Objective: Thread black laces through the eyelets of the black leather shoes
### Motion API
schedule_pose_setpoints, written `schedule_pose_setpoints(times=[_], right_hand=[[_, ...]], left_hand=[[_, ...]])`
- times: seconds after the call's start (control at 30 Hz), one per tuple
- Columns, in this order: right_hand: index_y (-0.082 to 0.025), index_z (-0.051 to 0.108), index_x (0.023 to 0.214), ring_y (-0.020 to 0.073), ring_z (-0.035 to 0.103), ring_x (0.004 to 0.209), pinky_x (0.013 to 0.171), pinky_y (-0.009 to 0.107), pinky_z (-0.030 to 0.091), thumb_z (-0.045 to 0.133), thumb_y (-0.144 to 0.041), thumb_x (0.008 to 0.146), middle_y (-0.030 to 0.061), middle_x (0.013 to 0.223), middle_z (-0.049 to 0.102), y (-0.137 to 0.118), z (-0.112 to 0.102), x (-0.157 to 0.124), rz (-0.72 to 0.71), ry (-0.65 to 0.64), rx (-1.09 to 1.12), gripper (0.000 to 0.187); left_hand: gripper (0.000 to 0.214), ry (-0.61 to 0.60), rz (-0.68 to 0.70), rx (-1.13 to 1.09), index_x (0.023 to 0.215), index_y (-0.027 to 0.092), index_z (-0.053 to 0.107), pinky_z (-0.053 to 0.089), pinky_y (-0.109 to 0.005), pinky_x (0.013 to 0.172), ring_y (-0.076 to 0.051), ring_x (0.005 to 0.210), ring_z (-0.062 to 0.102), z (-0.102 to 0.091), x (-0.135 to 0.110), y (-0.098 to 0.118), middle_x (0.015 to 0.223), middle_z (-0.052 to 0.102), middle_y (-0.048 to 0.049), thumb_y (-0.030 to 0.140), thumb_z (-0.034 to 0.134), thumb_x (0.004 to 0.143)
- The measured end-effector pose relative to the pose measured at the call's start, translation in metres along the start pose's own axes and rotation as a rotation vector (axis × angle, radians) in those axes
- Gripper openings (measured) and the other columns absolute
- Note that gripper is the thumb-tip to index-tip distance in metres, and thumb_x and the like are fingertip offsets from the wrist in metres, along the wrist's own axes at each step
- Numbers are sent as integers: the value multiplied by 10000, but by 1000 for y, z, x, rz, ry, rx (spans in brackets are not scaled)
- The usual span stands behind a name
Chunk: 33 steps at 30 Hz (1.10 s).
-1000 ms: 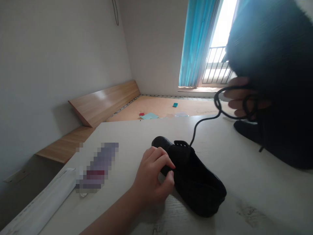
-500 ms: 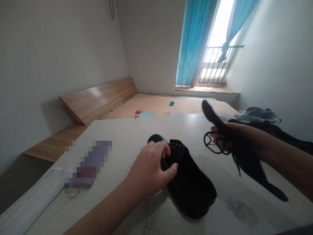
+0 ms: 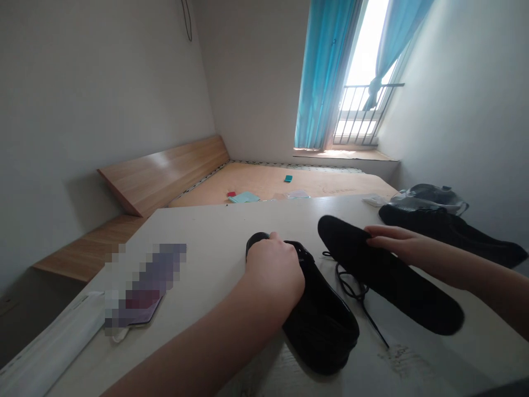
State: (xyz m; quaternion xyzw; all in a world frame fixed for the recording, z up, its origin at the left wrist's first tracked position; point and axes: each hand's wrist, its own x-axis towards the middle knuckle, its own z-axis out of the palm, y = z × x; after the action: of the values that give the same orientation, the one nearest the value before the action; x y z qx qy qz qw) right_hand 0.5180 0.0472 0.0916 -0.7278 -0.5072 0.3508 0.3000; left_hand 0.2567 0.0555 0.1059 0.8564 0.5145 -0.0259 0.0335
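Note:
A black shoe (image 3: 326, 336) without laces in its eyelets lies on the white table (image 3: 206, 226), its toe pointing away from me. My left hand (image 3: 276, 270) is closed over the front of the shoe near the tongue, its fingertips mostly hidden. To the right, my right hand (image 3: 386, 236) pinches the edge of a flat black insole (image 3: 397, 281), tilted above the table. A loose black shoelace (image 3: 351, 284) lies between the shoe and the insole, partly covered by the insole.
On the left are a phone-like, pixelated item (image 3: 149, 298) and a white roll (image 3: 61, 336). A second black shoe (image 3: 442, 234) and a clear plastic bag (image 3: 432, 197) stand at the right edge. A wooden bed base (image 3: 256, 173) is behind the table.
My right hand has lowered and turned the insole so its flat face shows. The shoelace, formerly bunched in that hand, is now down by the table. My left hand has rolled over the shoe.

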Motion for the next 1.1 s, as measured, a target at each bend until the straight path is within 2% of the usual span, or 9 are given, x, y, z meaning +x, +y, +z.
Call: schedule_pose_setpoints(times=[0.07, 0.17, 0.3, 0.4, 0.53, 0.63, 0.73, 0.87, 1.1], right_hand=[[-270, 644, 1182, 292, 656, 1046, 839, 386, 583, 709, -440, 727, 69, 1175, 686, -19, 9, -13, 74, 11, 190, 491], [-231, 656, 1123, 242, 685, 920, 730, 305, 590, 717, -335, 715, 78, 1044, 716, -43, 25, -29, 90, -195, 340, 426], [-265, 619, 1113, 150, 629, 669, 561, 242, 508, 643, -347, 787, 21, 897, 699, -51, 45, -38, -5, -326, 58, 337], [-289, 556, 1132, 127, 556, 609, 534, 237, 453, 565, -396, 840, -6, 852, 655, -48, 51, -44, -196, -274, -177, 311], [-276, 619, 969, 224, 623, 801, 707, 357, 525, 490, -574, 852, 42, 923, 662, -45, 52, -62, -324, -258, -491, 345], [-320, 627, 1196, 353, 578, 1133, 955, 519, 477, 577, -639, 760, 91, 1325, 563, -38, 52, -77, -319, -317, -624, 542], [-329, 391, 1461, 398, 394, 1345, 1093, 563, 348, 700, -500, 672, 88, 1568, 264, -26, 53, -84, -307, -356, -719, 864], [-264, 280, 1516, 348, 362, 1379, 1121, 532, 324, 606, -328, 730, 97, 1578, 223, -14, 57, -89, -387, -340, -780, 854], [-213, 428, 1446, 361, 322, 1395, 1086, 557, 355, 568, -556, 780, 117, 1560, 268, -16, 80, -101, -461, -185, -785, 763]], left_hand=[[256, -5, 14, -16, 772, 135, 708, 455, -324, 594, -281, 786, 658, -6, 3, -11, 855, 707, -173, 89, 457, 750], [269, 33, 27, -26, 775, 176, 710, 442, -317, 597, -257, 768, 667, -9, 7, -30, 843, 730, -119, 128, 446, 761], [271, 99, 91, -32, 786, 198, 723, 439, -333, 604, -272, 773, 669, -8, 11, -41, 821, 732, -103, 231, 456, 811], [350, 133, 81, -45, 844, 192, 737, 450, -353, 634, -289, 798, 673, -5, 14, -40, 859, 735, -120, 342, 424, 888], [436, 132, 55, -55, 842, 174, 733, 455, -357, 661, -297, 833, 678, -5, 21, -40, 895, 738, -143, 395, 370, 937], [415, 115, 50, -65, 819, 170, 715, 449, -348, 656, -293, 830, 676, -4, 25, -44, 896, 738, -143, 382, 379, 939], [298, 149, 78, -81, 907, 181, 679, 428, -310, 631, -262, 812, 670, -1, 26, -49, 900, 734, -117, 329, 420, 925], [362, 213, 144, -139, 1240, 242, 488, 363, -267, 557, -206, 694, 639, 1, 21, -52, 835, 717, -42, 186, 395, 894], [242, 23, 308, -102, 877, 246, 668, 446, -305, 718, -198, 878, 629, -10, 11, -55, 1039, 686, -12, 190, 448, 792]])
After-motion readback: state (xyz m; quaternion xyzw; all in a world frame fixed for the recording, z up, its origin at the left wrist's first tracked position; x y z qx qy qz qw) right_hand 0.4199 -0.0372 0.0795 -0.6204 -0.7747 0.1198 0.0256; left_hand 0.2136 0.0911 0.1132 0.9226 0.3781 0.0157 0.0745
